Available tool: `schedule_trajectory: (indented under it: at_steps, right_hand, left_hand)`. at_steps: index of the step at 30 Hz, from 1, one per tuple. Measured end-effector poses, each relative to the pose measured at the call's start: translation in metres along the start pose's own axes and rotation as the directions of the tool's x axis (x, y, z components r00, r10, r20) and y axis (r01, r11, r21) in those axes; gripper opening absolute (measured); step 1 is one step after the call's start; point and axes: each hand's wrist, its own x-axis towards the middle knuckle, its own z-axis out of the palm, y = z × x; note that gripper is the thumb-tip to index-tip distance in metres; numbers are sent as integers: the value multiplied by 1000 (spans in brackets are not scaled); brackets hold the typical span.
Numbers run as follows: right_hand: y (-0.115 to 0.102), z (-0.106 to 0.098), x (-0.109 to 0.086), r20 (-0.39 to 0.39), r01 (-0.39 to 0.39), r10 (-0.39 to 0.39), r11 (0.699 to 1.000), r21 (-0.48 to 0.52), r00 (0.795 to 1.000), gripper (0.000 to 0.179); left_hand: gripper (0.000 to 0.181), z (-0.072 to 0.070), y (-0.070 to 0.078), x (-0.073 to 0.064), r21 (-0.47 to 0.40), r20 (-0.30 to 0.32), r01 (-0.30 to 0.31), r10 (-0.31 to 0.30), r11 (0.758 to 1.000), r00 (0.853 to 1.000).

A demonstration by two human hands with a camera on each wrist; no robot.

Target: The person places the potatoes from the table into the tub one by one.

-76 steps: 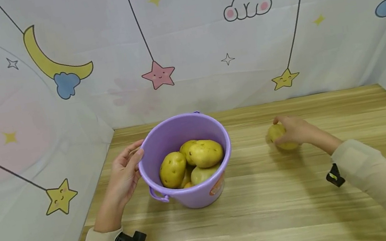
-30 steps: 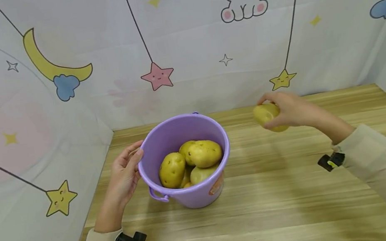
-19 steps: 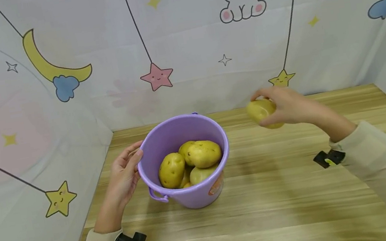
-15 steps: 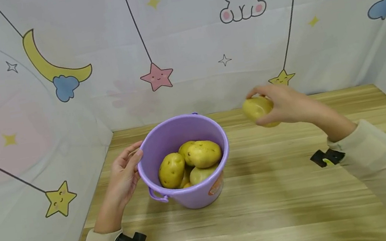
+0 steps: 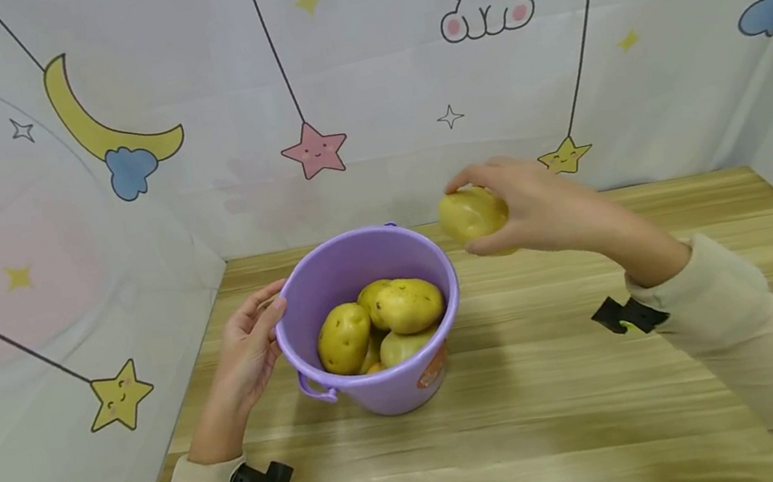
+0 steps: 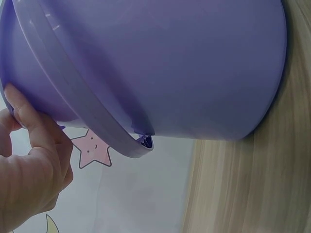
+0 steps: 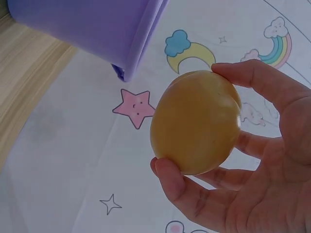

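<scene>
A purple bucket [image 5: 395, 391] stands on the wooden table with several potatoes [image 5: 345, 339] inside. Its left rim is pinched between thumb and fingers of my left hand [image 5: 248, 351]; the left wrist view shows that hand [image 6: 36, 160] at the rim, beside the hanging bucket handle [image 6: 77, 87]. My right hand [image 5: 540, 204] grips a single potato [image 5: 471, 213] in the air, just right of the bucket and above rim height. In the right wrist view the potato [image 7: 194, 124] sits between thumb and fingertips, with the bucket [image 7: 92, 29] beyond it.
The wood-grain table [image 5: 573, 414] extends to the right and front of the bucket. Behind and on the left hangs a white printed cloth [image 5: 378, 91] with stars, a moon and a rabbit. Black wrist cameras [image 5: 261, 479] are strapped to both forearms.
My right hand has taken the potato up from the table and carried it left, close to the bucket's right side. The left hand and bucket have stayed in place.
</scene>
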Motion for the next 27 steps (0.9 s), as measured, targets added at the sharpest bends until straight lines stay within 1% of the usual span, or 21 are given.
schedule_trajectory:
  at_steps: [8,13,20,24,27]
  right_hand:
    - [-21,12,9,21,59,-58,998,-17,998,57]
    - [-38,23,12,50,110,-110,994,16,993,57]
    - [-58,41,17,57,172,-174,985,30,983,57]
    - [-65,49,18,66,198,-200,980,29,978,55]
    - [-69,55,19,78,208,-210,978,34,975,45]
  left_hand:
    - [25,0,-1,0,-14,-2,-1,1,1000,1000]
    - [25,0,0,1,-15,-5,3,-3,1000,1000]
    - [26,0,1,1,-10,-4,8,-8,1000,1000]
    - [26,-1,1,1,-11,-5,10,-10,1000,1000]
    - [27,-1,1,1,-10,-4,10,-10,1000,1000]
